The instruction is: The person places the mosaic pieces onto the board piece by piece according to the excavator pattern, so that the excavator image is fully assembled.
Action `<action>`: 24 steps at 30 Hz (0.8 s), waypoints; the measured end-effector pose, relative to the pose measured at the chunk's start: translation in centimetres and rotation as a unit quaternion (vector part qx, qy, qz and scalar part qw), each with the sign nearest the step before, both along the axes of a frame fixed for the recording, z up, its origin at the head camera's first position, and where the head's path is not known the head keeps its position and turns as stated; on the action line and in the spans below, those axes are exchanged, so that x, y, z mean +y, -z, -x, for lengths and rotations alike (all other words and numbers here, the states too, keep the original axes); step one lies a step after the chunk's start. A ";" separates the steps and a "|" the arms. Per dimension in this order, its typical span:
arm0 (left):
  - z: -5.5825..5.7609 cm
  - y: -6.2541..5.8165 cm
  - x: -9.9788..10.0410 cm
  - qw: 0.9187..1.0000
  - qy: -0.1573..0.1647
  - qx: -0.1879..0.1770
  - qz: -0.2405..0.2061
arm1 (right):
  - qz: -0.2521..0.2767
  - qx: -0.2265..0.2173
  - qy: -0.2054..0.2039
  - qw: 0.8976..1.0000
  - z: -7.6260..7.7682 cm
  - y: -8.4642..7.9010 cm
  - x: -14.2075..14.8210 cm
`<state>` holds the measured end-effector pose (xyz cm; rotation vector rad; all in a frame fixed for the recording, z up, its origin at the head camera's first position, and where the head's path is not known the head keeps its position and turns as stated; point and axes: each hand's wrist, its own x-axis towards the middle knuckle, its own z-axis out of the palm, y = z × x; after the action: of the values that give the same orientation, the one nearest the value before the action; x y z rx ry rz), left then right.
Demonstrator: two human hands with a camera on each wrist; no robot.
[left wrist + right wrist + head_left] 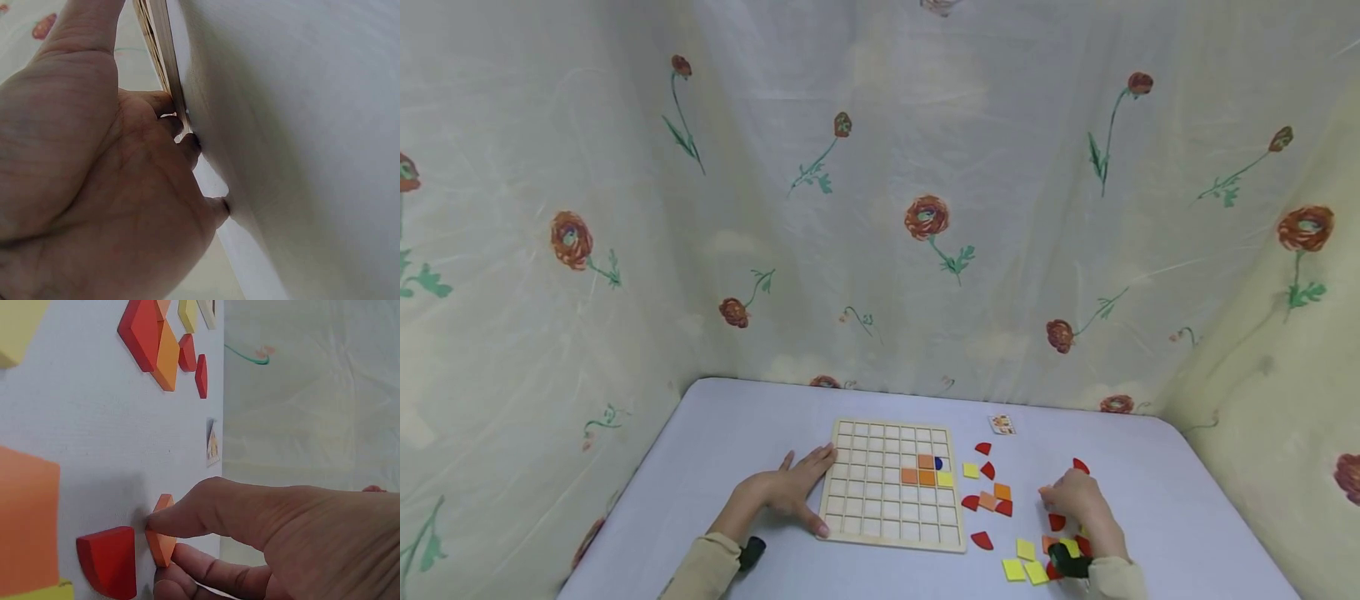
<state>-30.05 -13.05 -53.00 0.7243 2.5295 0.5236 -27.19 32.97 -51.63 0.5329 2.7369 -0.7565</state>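
A wooden grid board lies on the white table, with several orange tiles, a yellow tile and a small dark blue piece in its cells. At the board's left edge rests my left hand, thumb at the near corner and fingers spread along the side. Over on the right, my right hand pinches a light orange square tile between thumb and fingers, close over the table. A red quarter-circle piece lies beside that tile in the right wrist view.
Loose red quarter-circles, yellow squares and orange squares lie scattered between the board and my right hand. Behind them is a small picture card. Flowered cloth hangs around the table's back and sides.
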 end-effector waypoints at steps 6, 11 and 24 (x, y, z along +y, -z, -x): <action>0.0 0.0 0.0 1.000 -0.002 0.000 -0.001 | 0.031 0.006 0.008 0.999 0.2 0.4 0.1; 0.1 0.1 0.0 1.000 -0.001 0.001 0.001 | 0.029 0.017 0.004 0.999 0.1 0.5 -0.2; 0.2 0.3 -0.2 1.000 0.003 0.002 0.001 | 0.062 0.097 -0.093 0.989 0.7 0.0 -6.9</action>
<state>-30.27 -13.25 -53.34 0.7337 2.5295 0.5183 -27.91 26.08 -51.67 0.1814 2.8376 -0.9654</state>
